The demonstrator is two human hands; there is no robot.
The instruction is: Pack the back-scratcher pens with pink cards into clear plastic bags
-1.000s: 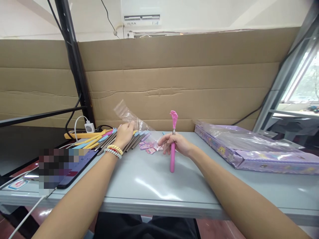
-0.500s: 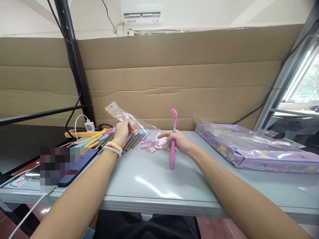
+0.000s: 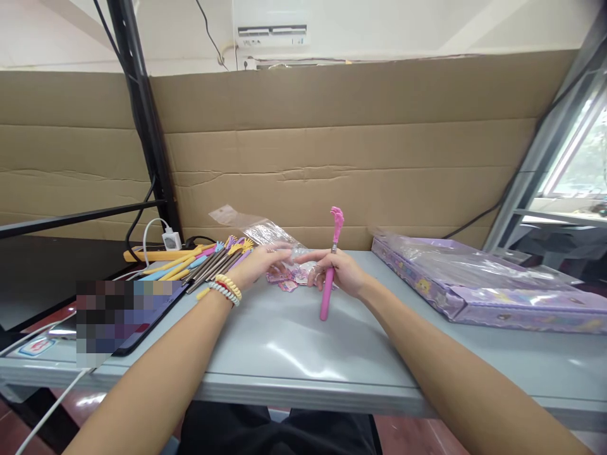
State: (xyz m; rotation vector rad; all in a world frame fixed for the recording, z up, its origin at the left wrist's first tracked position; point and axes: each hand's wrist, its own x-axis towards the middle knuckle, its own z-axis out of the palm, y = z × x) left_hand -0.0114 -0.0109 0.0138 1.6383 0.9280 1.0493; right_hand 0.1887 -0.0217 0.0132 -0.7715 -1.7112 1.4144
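your right hand (image 3: 344, 273) is closed on the pink back scratcher (image 3: 327, 296), fingers wrapped just under the metal collar, index finger poking out to the left. long axis is close to upright in view: claw end up, tipped slightly right, handle running down below the fist. can't tell if the handle's lower end touches the table (image 3: 294, 354).

your left hand (image 3: 260, 264) is just across from it, fingers reaching toward the right index. can't tell from here if it's pinching anything or only loosely curled, or if the two hands touch.

key relation: the clear bag (image 3: 258, 226) is beyond and left of the scratcher. its long axis runs on a diagonal, far end up-left, near end down-right into the space by your fingers. so the two axes cross at an angle, not lined up. left hand is nearer the bag's body; your right fingers are near its lower end. can't make out where the mouth is.

under and just past your fingertips: printed cards (image 3: 288, 287), loose on the table, partly hidden by your hands.

farther out: bundle of back scratchers (image 3: 208, 268) left of your left hand, phone (image 3: 152, 316) left of that, purple box (image 3: 521, 314) well apart on the right.
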